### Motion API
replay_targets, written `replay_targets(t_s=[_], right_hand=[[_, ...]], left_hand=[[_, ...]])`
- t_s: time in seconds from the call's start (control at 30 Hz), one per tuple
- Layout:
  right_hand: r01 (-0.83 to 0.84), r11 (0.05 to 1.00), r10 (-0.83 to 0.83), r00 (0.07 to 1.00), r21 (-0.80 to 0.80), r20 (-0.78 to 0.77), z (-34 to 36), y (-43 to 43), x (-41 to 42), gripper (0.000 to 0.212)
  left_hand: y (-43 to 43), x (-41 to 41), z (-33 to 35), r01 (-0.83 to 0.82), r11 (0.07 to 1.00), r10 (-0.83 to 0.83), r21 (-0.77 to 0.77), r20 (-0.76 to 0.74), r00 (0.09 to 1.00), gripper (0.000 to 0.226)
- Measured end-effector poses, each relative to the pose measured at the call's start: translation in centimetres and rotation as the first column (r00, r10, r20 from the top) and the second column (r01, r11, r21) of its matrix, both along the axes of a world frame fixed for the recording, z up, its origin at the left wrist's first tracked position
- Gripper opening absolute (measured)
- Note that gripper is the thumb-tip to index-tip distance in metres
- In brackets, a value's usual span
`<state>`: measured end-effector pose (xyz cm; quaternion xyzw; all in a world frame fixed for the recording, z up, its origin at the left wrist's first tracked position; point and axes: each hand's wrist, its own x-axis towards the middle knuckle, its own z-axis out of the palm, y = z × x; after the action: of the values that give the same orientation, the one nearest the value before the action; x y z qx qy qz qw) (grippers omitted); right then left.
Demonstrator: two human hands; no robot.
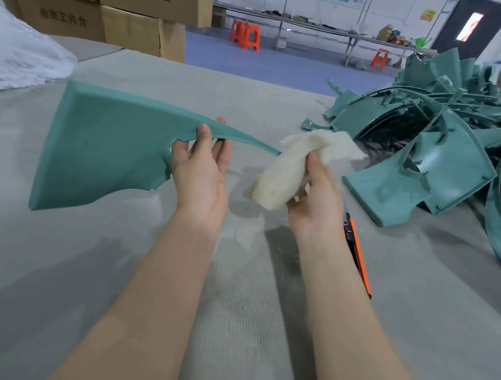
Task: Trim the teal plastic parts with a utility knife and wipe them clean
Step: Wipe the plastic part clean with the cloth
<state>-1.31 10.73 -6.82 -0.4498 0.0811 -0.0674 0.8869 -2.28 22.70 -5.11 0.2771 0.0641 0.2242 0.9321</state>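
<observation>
L hand (201, 168) grips 1 teal part (101, 147); R hand (317, 194) 1 cloth (278, 180).

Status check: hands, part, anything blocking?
Left hand grips teal part. Right hand holds cloth at the part's thin tip. Knife lies idle beside right forearm; nothing in the way.

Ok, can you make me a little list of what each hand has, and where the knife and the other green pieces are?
left hand: grips the teal part by its thin arm, thumb on top
right hand: holds a white cloth at the part's thin tip
utility knife: lying on the table beside the right forearm, in neither hand
pile of teal parts: heaped on the right side of the table
step: looks like wiping, not cutting
</observation>
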Motion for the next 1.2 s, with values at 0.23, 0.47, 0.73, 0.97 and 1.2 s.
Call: replay_targets(t_s=[0.23, 0.47, 0.73, 0.97, 1.2], right_hand=[[0.336, 0.851, -0.379, 0.925, -0.405, -0.030, -1.1, -1.0, 0.9, 0.019], [-0.007, 0.851, -0.018, 0.999, -0.526, -0.043, 0.2, -1.0, 0.1, 0.032], [-0.139, 0.752, 0.265, 0.959, -0.644, 0.102, 0.2, -1.3, -0.4, 0.019], [-0.059, 0.799, 0.069, 0.998, -0.598, -0.007, -0.6, -0.5, 0.1, 0.032], [-0.038, 0.748, 0.056, 0.998, -0.662, 0.006, -0.7, -0.7, 0.3, 0.026]], left_hand=[[-0.1, 0.1, 0.4, 0.036, 0.998, -0.037, 0.054, 0.022, 0.999, 0.010], [0.6, 0.2, 0.4, -0.001, 0.999, 0.001, 0.042, -0.003, 1.000, 0.009], [1.3, 0.5, 0.1, -0.030, 0.999, 0.032, 0.046, -0.051, 0.998, 0.008], [0.2, 0.2, 0.2, -0.024, 0.996, 0.026, 0.091, -0.018, 1.000, 0.012], [0.4, 0.2, 0.0, -0.010, 0.998, 0.014, 0.061, -0.059, 0.998, 0.011]])
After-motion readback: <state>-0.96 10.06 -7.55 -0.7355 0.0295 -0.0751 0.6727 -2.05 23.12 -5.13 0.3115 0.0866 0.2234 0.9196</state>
